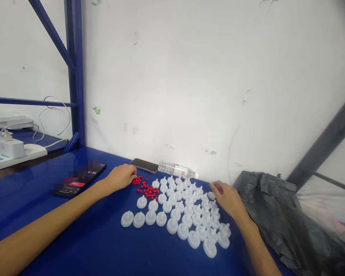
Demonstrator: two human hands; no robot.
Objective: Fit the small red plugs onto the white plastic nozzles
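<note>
My left hand (122,177) rests at the left edge of a heap of small red caps (137,180). Its fingers are curled together, and whatever they hold is hidden. More red caps (150,191) lie scattered just right of the heap. Many round white plastic lids with narrow spouts (186,220) stand spout-up across the blue table. At the far right of this group, my right hand (226,197) reaches in from the side, its thumb and fingers slightly apart. A white lid (211,196) sits right beside its fingertips; whether they touch cannot be made out.
Behind the lids, a clear plastic bottle (176,170) lies on its side beside a dark phone (144,165). A lit phone (82,180) lies at left. A black plastic bag (276,214) lies at right. White wall and blue metal posts (76,73) border the blue table (103,237).
</note>
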